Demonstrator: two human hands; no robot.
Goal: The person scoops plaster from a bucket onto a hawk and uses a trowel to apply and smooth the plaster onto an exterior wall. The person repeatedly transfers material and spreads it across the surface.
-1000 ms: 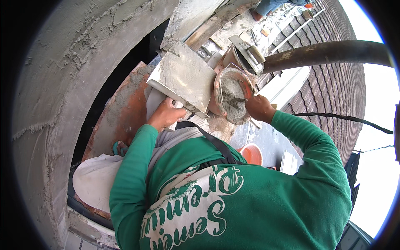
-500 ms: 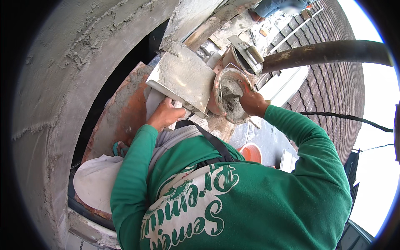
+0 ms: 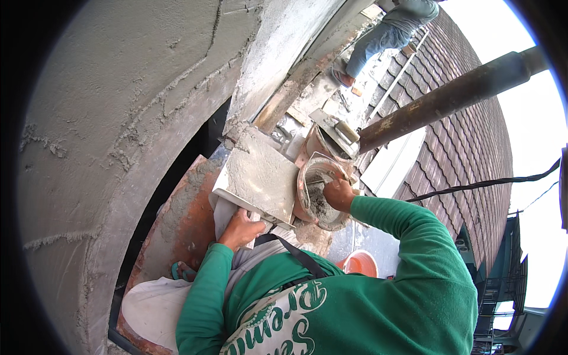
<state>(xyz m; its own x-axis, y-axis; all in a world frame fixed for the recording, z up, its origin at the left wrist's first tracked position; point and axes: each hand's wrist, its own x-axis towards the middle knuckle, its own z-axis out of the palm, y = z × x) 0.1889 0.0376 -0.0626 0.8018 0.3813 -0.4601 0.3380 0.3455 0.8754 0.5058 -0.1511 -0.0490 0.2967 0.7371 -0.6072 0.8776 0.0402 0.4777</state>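
Note:
My left hand (image 3: pixel 241 229) is wrapped round the handle under a plasterer's hawk (image 3: pixel 263 177), a pale square board smeared with a thin layer of mortar. Just to its right stands a mortar-caked bucket (image 3: pixel 300 204) with wet grey mortar (image 3: pixel 320 208) inside. Over that bucket's mouth, my right hand (image 3: pixel 339 195) is closed on the handle of a trowel, whose blade is mostly hidden by the hand and mortar. Behind it, a second bucket (image 3: pixel 312 144) has a flat plastering trowel (image 3: pixel 335 131) lying across its top.
A rough plastered wall (image 3: pixel 142 89) rises on the left, with a dark gap along its foot. A thick brown pole (image 3: pixel 449 97) slants across the right, above roof tiles (image 3: pixel 455 160). An orange bucket (image 3: pixel 362 264) stands beside me. Another person (image 3: pixel 381 44) is at the far end.
The view has shifted, showing more of the wall and the other person. My right hand has turned and sits lower into the bucket. My left hand keeps its grip on the hawk.

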